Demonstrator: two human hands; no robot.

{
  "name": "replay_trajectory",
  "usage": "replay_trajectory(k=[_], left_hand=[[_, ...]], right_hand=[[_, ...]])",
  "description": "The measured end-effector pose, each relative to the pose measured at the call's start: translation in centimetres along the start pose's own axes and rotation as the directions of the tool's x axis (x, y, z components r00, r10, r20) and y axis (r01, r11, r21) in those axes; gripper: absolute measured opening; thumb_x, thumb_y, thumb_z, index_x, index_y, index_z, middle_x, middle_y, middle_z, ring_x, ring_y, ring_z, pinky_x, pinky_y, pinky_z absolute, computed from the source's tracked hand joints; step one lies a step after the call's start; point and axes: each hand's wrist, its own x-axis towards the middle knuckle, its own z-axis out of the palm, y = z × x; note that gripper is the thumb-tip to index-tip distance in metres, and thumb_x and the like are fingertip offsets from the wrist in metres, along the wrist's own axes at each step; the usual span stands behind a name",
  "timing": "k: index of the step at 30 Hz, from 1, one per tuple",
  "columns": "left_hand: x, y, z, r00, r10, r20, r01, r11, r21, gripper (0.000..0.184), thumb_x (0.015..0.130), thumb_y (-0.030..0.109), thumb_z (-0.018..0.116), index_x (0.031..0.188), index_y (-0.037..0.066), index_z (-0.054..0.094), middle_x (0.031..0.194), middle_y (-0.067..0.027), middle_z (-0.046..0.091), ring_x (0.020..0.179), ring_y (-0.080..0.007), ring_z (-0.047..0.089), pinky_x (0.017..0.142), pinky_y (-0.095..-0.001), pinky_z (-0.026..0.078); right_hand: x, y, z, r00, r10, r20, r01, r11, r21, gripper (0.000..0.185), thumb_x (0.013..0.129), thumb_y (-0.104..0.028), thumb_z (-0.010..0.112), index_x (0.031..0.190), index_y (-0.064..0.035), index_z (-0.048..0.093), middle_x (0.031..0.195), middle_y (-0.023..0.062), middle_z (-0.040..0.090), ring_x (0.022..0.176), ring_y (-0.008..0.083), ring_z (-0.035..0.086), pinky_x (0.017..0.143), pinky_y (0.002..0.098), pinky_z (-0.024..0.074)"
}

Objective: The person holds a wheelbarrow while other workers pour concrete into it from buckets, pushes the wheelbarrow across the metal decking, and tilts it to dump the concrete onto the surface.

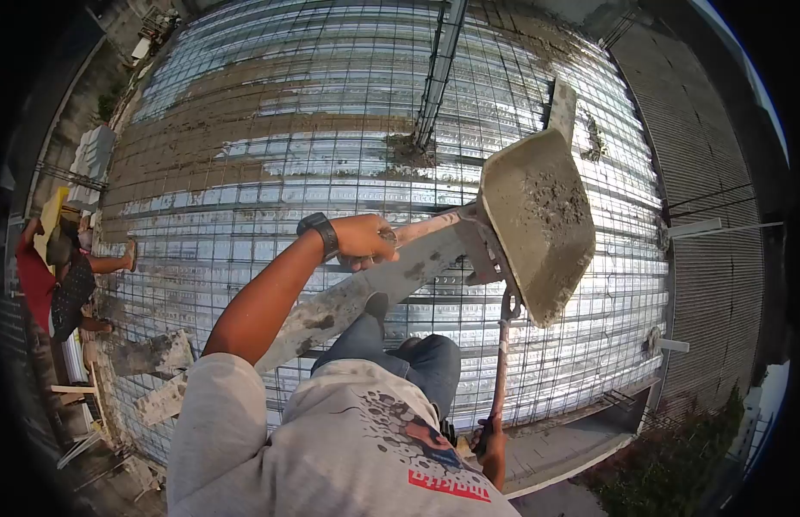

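A wheelbarrow [503,220] stands in front of me, its tray smeared with grey wet concrete [555,202]. My left hand [365,241], below a black wristwatch [319,233], is wrapped round one handle. Lower down at the right, my right hand [493,452] grips the dark end of the other handle [501,370]; my shirt partly hides that hand. The tray sits tilted in view, and its wheel is hidden. Beneath the wheelbarrow and my legs runs a concrete-stained plank [331,306].
Steel mesh covers the ribbed silvery deck [348,155], with brown wet concrete [202,129] spread at the upper left. Vertical rebar [438,77] rises ahead. Another plank [562,112] lies beyond the tray. A person in red [38,284] is at the left edge. A corrugated roof [710,172] borders the right.
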Motion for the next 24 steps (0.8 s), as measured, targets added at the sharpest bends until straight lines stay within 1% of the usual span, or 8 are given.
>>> replay_trajectory(k=[7, 10, 13, 15, 18, 19, 21, 24], left_hand=[[-13.9, -18.4, 9.4, 0.992, -0.076, -0.096, 0.061, 0.986, -0.153, 0.039, 0.085, 0.033, 0.07, 0.105, 0.001, 0.06, 0.079, -0.0039, 0.065, 0.059, -0.0108, 0.061, 0.045, -0.0256, 0.049], [-20.5, -23.5, 13.5, 0.983, -0.021, -0.182, -0.052, 0.921, -0.386, 0.045, 0.085, 0.038, 0.069, 0.108, 0.0, 0.062, 0.085, -0.0054, 0.068, 0.063, -0.0124, 0.065, 0.046, -0.0262, 0.05], [-25.6, -27.5, 16.1, 0.959, 0.033, -0.28, -0.114, 0.954, -0.279, 0.058, 0.077, 0.037, 0.075, 0.116, -0.004, 0.06, 0.086, -0.0072, 0.068, 0.062, -0.0152, 0.066, 0.047, -0.028, 0.05], [-28.7, -30.0, 16.8, 0.937, 0.143, -0.317, -0.149, 0.989, 0.006, 0.049, 0.075, 0.03, 0.073, 0.112, 0.0, 0.064, 0.083, -0.0092, 0.068, 0.06, -0.0165, 0.066, 0.049, -0.0305, 0.05], [-32.9, -34.3, 17.1, 0.899, 0.247, -0.362, -0.074, 0.899, 0.431, 0.028, 0.074, 0.022, 0.067, 0.096, 0.004, 0.068, 0.077, -0.0134, 0.068, 0.061, -0.0226, 0.065, 0.056, -0.0378, 0.049], [-36.4, -34.0, 16.7, 0.942, 0.103, -0.318, 0.004, 0.948, 0.319, 0.029, 0.074, 0.024, 0.067, 0.094, 0.003, 0.067, 0.079, -0.0141, 0.069, 0.07, -0.0268, 0.067, 0.062, -0.0399, 0.05], [-39.9, -37.7, 16.0, 0.947, 0.102, -0.305, 0.009, 0.94, 0.34, 0.033, 0.074, 0.025, 0.068, 0.098, 0.004, 0.067, 0.082, -0.0158, 0.07, 0.077, -0.0303, 0.067, 0.068, -0.0407, 0.05], [-44.0, -45.0, 15.0, 0.872, 0.296, -0.39, -0.093, 0.882, 0.462, 0.036, 0.073, 0.025, 0.07, 0.102, 0.004, 0.069, 0.083, -0.0168, 0.07, 0.076, -0.0298, 0.067, 0.069, -0.0393, 0.051]], right_hand=[[-6.1, 15.6, -1.1, 0.999, -0.021, -0.037, 0.017, 0.993, -0.115, 0.062, 0.088, -0.069, 0.048, 0.101, -0.0087, 0.05, 0.063, 0.0032, 0.047, 0.047, 0.0177, 0.046, 0.043, 0.0329, 0.0388], [-5.6, 23.8, -2.4, 1.0, -0.013, -0.005, 0.012, 0.992, -0.123, 0.059, 0.089, -0.068, 0.048, 0.1, -0.0099, 0.05, 0.062, 0.0026, 0.046, 0.047, 0.0174, 0.045, 0.043, 0.0328, 0.0381], [-9.8, 29.2, -2.7, 0.998, -0.03, 0.048, 0.037, 0.986, -0.16, 0.059, 0.089, -0.069, 0.047, 0.098, -0.0108, 0.049, 0.061, 0.0018, 0.045, 0.046, 0.0171, 0.043, 0.043, 0.0328, 0.0365], [-11.5, 33.2, -2.2, 0.996, -0.015, 0.084, 0.028, 0.988, -0.154, 0.059, 0.088, -0.07, 0.047, 0.097, -0.011, 0.049, 0.06, 0.0015, 0.044, 0.046, 0.0171, 0.043, 0.043, 0.033, 0.0361], [-14.9, 40.4, 0.2, 0.997, -0.015, 0.073, 0.025, 0.989, -0.146, 0.06, 0.087, -0.07, 0.047, 0.097, -0.0113, 0.048, 0.061, 0.0014, 0.044, 0.046, 0.017, 0.042, 0.043, 0.0326, 0.0346], [-16.1, 42.8, 1.3, 0.998, -0.008, 0.059, 0.015, 0.993, -0.119, 0.06, 0.087, -0.071, 0.047, 0.097, -0.0113, 0.048, 0.061, 0.0013, 0.044, 0.046, 0.0169, 0.042, 0.043, 0.0323, 0.0348], [-17.9, 48.6, 4.5, 0.999, 0.007, 0.044, -0.005, 0.998, -0.056, 0.061, 0.087, -0.071, 0.046, 0.097, -0.0113, 0.048, 0.062, 0.0013, 0.044, 0.047, 0.0167, 0.042, 0.043, 0.0318, 0.035], [-20.4, 57.7, 8.5, 0.999, 0.036, 0.014, -0.035, 0.999, -0.019, 0.059, 0.089, -0.07, 0.045, 0.097, -0.0115, 0.048, 0.063, 0.0008, 0.044, 0.048, 0.0162, 0.043, 0.044, 0.0306, 0.035]])
